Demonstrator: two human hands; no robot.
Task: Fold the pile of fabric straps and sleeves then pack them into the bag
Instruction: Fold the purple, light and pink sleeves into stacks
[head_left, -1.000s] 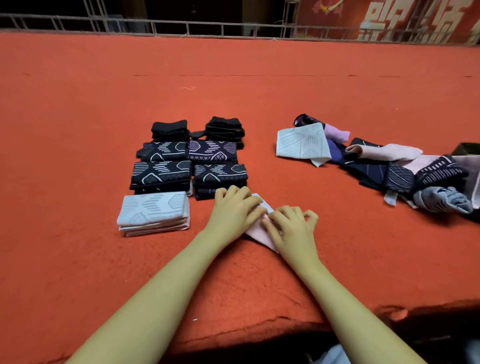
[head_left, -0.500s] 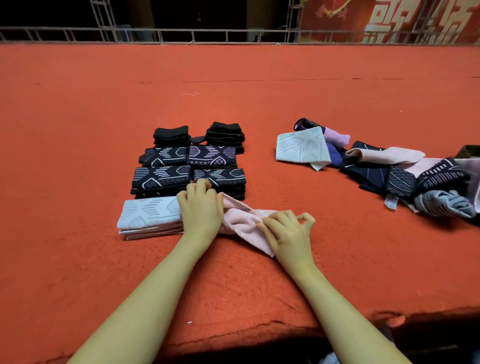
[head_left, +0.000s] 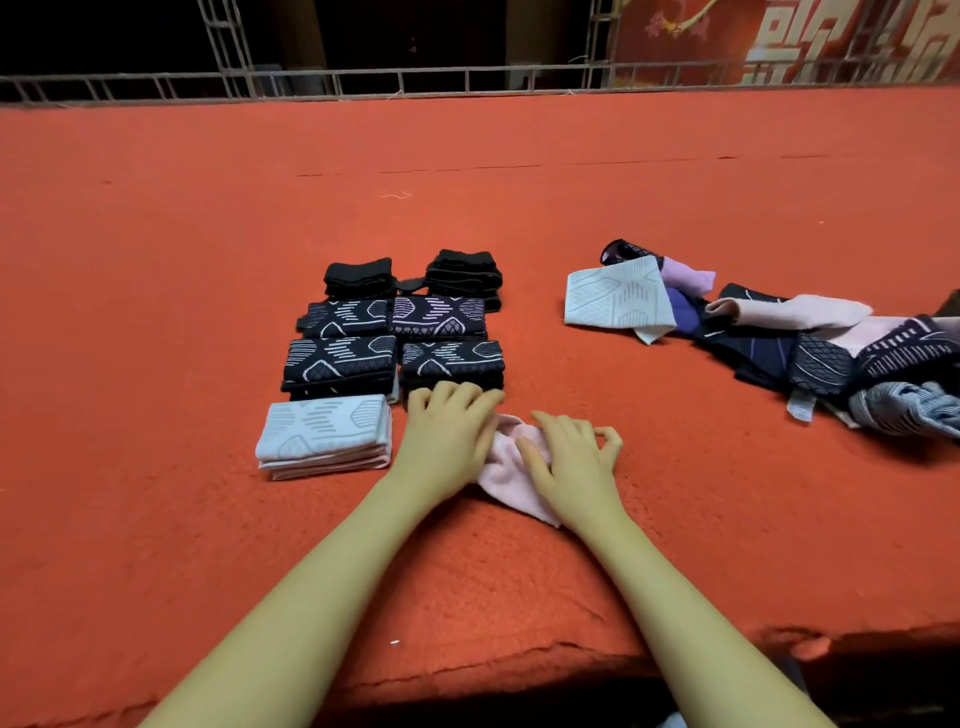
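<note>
A pale pink sleeve (head_left: 506, 480) lies bunched on the red carpet right in front of me. My left hand (head_left: 447, 439) rests on its left part with fingers spread flat. My right hand (head_left: 569, 460) lies on its right part, fingers laid over the cloth and thumb curled near the forefinger. To the left sits a folded white patterned stack (head_left: 324, 436). Behind it stand folded dark patterned stacks (head_left: 340, 364) and two plain black stacks (head_left: 358, 278). An unfolded pile of sleeves and straps (head_left: 810, 353) sprawls at the right, with a white patterned sleeve (head_left: 615, 299) at its left end.
The red carpet surface (head_left: 156, 312) stretches far back to a metal railing (head_left: 363, 83). Its front edge (head_left: 519, 660) drops off just below my forearms. A dark object (head_left: 950, 304) shows at the right frame edge.
My left hand swung left over the white stack, stretching the pink sleeve out, then came back right. Now both hands are close together again on the bunched sleeve.
</note>
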